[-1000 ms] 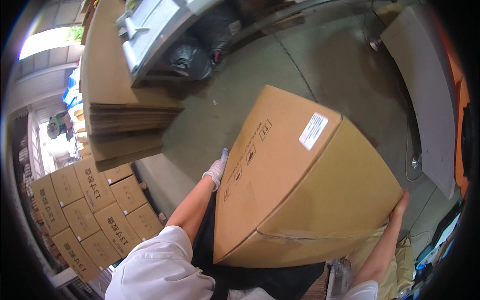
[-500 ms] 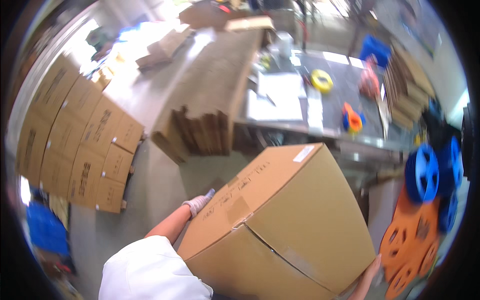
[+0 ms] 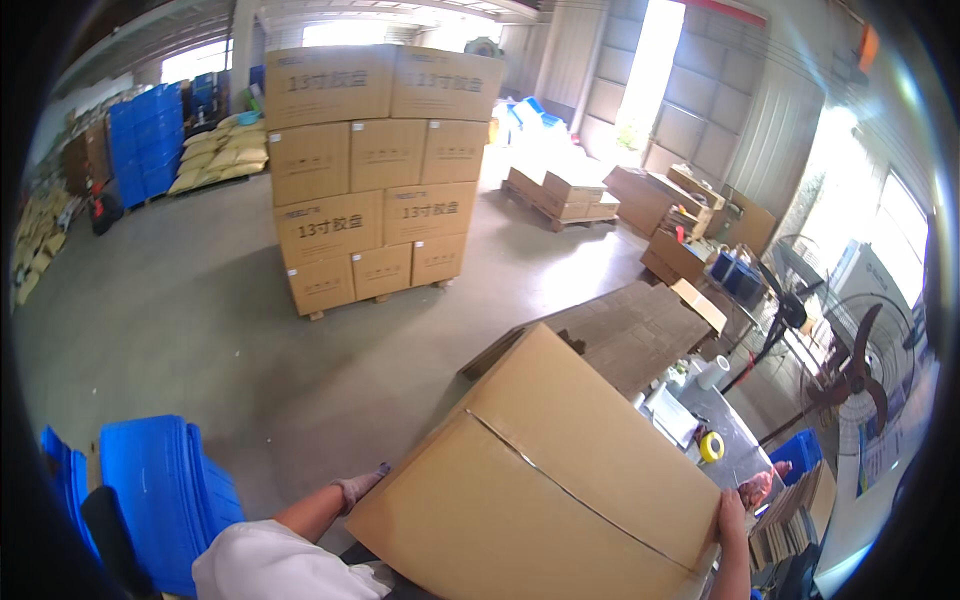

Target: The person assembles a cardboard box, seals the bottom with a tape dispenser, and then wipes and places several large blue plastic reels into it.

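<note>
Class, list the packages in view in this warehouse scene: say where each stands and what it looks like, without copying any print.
Large carton: held between left hand and right hand, plain brown, taped seam.
Stacked cartons: centre back on a pallet, brown with dark print.
Low cartons: farther back to the right, brown, on a pallet.
Blue crates: lower left, stacked plastic.

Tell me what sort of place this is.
Most likely a warehouse or packing hall. Stacked cardboard boxes sit on a pallet on a bare concrete floor, more boxes lie near a tall doorway, and both hands carry a large taped box.
</note>
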A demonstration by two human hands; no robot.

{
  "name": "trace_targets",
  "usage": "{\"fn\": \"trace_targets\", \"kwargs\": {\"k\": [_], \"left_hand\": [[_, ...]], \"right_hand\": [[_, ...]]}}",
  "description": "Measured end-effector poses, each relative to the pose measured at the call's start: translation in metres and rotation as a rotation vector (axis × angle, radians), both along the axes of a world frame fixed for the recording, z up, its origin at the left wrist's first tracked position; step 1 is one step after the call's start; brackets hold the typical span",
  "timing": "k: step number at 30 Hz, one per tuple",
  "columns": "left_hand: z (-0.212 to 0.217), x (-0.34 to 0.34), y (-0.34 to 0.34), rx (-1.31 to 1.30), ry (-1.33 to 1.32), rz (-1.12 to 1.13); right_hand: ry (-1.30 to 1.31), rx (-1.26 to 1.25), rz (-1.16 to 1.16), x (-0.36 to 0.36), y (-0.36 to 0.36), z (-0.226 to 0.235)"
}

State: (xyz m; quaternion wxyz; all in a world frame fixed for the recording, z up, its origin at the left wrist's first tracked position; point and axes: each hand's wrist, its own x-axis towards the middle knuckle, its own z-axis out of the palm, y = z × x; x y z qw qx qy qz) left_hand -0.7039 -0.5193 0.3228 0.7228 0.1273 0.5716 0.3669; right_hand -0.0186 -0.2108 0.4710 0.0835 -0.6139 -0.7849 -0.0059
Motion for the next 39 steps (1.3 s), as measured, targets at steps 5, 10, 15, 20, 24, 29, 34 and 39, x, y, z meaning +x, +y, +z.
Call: {"fn": "trace_targets", "kwargs": {"k": [5, 10, 15, 20, 24, 29, 34, 39], "left_hand": [[-0.033, -0.054, -0.099, -0.157, -0.004, 0.242], [-0.005, -0.143, -0.144, -0.322, 0.066, 0.421], [-0.012, -0.244, -0.193, -0.155, 0.123, 0.501], [-0.009, -0.334, -0.221, -0.106, 0.167, 0.719], [0.045, -0.374, -0.238, -0.148, 0.209, 0.904], [0.024, -0.434, -0.260, -0.143, 0.186, 1.137], [0.034, -0.493, -0.273, -0.215, 0.162, 1.394], [0.050, -0.564, -0.288, -0.250, 0.145, 1.604]], "right_hand": [[-0.214, -0.149, -0.033, -0.164, 0.042, -0.027], [-0.028, -0.235, 0.040, -0.324, 0.071, -0.054], [-0.050, -0.212, 0.158, -0.508, 0.112, -0.053], [-0.088, -0.185, 0.389, -0.701, 0.142, -0.041], [-0.060, -0.243, 0.477, -0.861, 0.158, -0.033], [0.190, -0.417, 0.548, -1.105, 0.156, -0.052], [-0.111, -0.262, 0.899, -1.374, 0.114, -0.041], [-0.111, -0.309, 1.075, -1.594, 0.030, -0.064]]}}
